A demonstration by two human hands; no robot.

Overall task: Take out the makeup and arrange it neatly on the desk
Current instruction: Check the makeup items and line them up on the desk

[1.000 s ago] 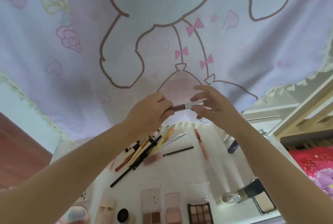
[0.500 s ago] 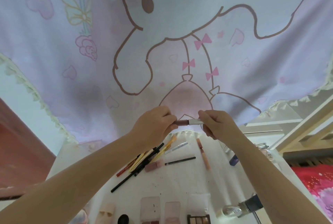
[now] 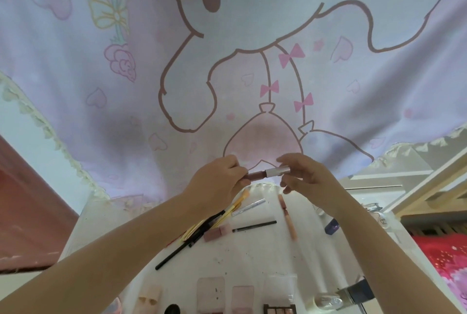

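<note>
Head view, looking down along both forearms: on the left of the white desk (image 3: pixel 252 258) lies a loose heap of pencils and brushes (image 3: pixel 209 222), crossing one another. Above it the left hand (image 3: pixel 217 184) is curled round the dark pink end of a lip gloss tube (image 3: pixel 265 174), held level in the air above the far end of the desk. The right hand (image 3: pixel 305 182) pinches the pale cap end of the same tube between thumb and fingertips, the other fingers loose. Further right a peach-coloured tube (image 3: pixel 288 220) lies by itself, near a black pencil (image 3: pixel 254 226). Along the near edge sits a row of flat palettes (image 3: pixel 211 293).

I'd say this piece is in hand between unpacking and placing. Next it wants a free spot beside the other tubes, laid parallel to them, and that heap wants straightening.
</note>
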